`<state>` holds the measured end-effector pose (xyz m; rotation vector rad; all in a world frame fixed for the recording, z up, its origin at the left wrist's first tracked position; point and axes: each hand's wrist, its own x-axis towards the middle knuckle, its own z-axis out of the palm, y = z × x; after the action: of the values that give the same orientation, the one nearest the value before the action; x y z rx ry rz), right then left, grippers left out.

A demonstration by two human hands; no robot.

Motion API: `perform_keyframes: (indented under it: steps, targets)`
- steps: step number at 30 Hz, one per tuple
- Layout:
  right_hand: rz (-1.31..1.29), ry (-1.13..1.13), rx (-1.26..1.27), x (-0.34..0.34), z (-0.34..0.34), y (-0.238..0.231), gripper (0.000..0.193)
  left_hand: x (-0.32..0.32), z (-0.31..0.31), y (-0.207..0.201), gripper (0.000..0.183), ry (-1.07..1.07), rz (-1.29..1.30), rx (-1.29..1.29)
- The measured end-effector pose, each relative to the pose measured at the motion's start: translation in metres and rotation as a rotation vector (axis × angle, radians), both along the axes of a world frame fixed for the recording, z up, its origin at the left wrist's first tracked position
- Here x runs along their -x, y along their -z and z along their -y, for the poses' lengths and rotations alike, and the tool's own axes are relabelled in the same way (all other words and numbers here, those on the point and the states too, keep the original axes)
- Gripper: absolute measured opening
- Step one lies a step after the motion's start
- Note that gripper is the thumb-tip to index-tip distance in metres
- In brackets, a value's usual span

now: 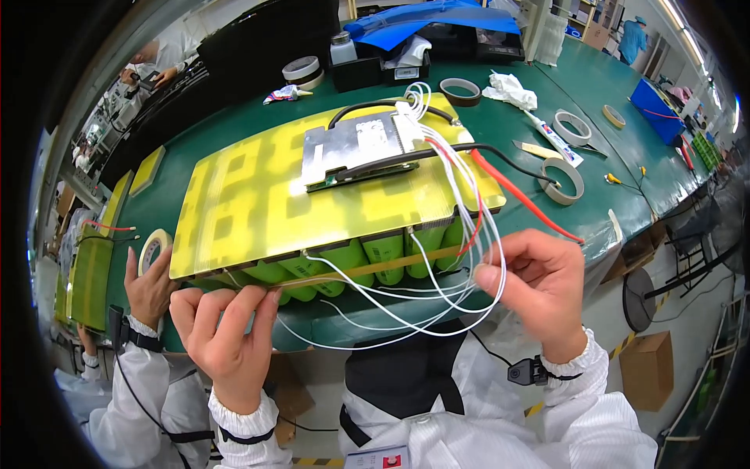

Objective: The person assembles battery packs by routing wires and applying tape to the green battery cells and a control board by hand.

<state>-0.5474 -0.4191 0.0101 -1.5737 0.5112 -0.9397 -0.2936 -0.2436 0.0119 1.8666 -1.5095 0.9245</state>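
A battery pack lies on the bench in front of me, its green cylindrical cells (384, 262) showing below a yellow top board (242, 187). On top sits a circuit board with a silver metal plate (351, 144). A thin amber strip (363, 270) runs along the near row of cells. At the near left edge my left hand (226, 332) is closed, the strip's end at its fingertips. Thumb and forefinger of my right hand (535, 285) pinch together at the near right corner, where looping white wires (441, 324) pass through and over them. The exact grip is partly hidden.
At left, a co-worker's hand (148, 293) is beside a tape roll (156, 248). Black cable (437, 148) and red cable (523, 195) cross the pack. To the right lie more tape rolls (574, 127), a glue tube (556, 141) and a utility knife (537, 149). Black bins (379, 74) stand behind.
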Motion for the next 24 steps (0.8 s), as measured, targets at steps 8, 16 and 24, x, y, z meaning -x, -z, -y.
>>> perform_keyframes:
  steps: [8,16,24]
  targets:
    - [0.007,0.154,0.154,0.000,0.006,0.009,0.012,0.003,0.002,0.004,0.027,-0.017,-0.039,0.021]
    - [-0.013,0.248,0.208,-0.007,0.005,0.017,0.011,0.018,0.007,0.006,0.031,-0.066,-0.002,0.038]
    - [-0.052,0.335,0.242,-0.010,0.009,0.023,0.008,0.052,0.026,0.015,0.030,0.145,-0.070,0.019]
